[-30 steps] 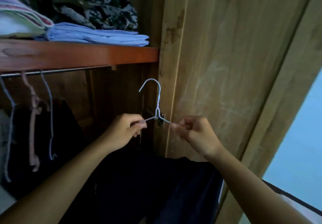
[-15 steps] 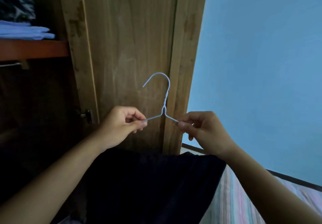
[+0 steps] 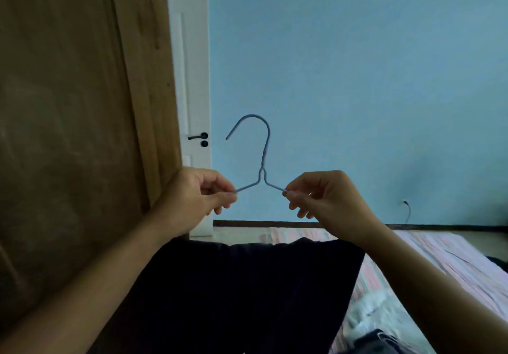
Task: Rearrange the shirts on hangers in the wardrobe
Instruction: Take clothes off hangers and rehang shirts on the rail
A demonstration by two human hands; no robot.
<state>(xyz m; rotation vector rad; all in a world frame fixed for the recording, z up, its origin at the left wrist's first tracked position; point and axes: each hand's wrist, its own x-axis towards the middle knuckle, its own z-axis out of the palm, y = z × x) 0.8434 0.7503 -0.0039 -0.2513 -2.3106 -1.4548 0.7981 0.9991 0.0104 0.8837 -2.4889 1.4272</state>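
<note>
Swinging rightward since the earlier frames, the view has left the wardrobe shelf and rail behind; only the wooden wardrobe door (image 3: 68,133) remains at the left, and the hanger (image 3: 262,158) now stands against a blue wall (image 3: 357,78) instead of wood. The left hand (image 3: 192,197) pinches the hanger's left shoulder wire between thumb and forefinger, and the right hand (image 3: 327,199) pinches the right shoulder wire the same way, the other fingers loosely curled. The hanger is upright between the hands, its hook opening to the left. A dark shirt (image 3: 242,293) hangs below the hands and forearms; whether it sits on the hanger cannot be told. Beyond the wardrobe door is a white door (image 3: 189,78) with a dark handle (image 3: 198,137). A striped bedcover (image 3: 439,257) lies at lower right.
</note>
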